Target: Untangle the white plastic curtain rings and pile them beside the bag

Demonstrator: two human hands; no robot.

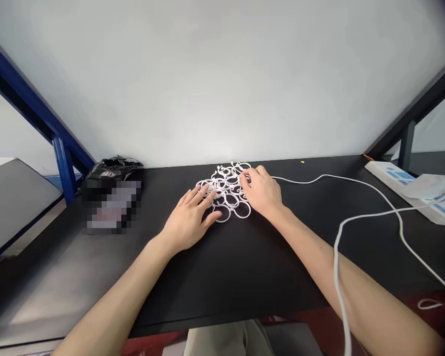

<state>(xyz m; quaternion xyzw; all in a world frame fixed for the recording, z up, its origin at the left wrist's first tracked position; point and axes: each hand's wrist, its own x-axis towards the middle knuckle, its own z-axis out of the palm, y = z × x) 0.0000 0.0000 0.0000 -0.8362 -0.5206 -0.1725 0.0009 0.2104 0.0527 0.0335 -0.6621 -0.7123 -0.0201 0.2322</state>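
White rings [228, 190] lie on a black table [230, 277] — between the left hand [187, 222], spread loosely over their left edge, and the right hand [262, 192], curled opposite. Whether it grips one is unclear.

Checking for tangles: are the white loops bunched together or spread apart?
Bunched: the white loops overlap in one cluster on the black table.

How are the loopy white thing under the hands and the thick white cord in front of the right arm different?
The loopy white thing is a cluster of many rings; the thick white cord is a long, bending line.
The loopy white thing lies on the black table; the thick white cord passes in front of the right forearm.
Both look white.
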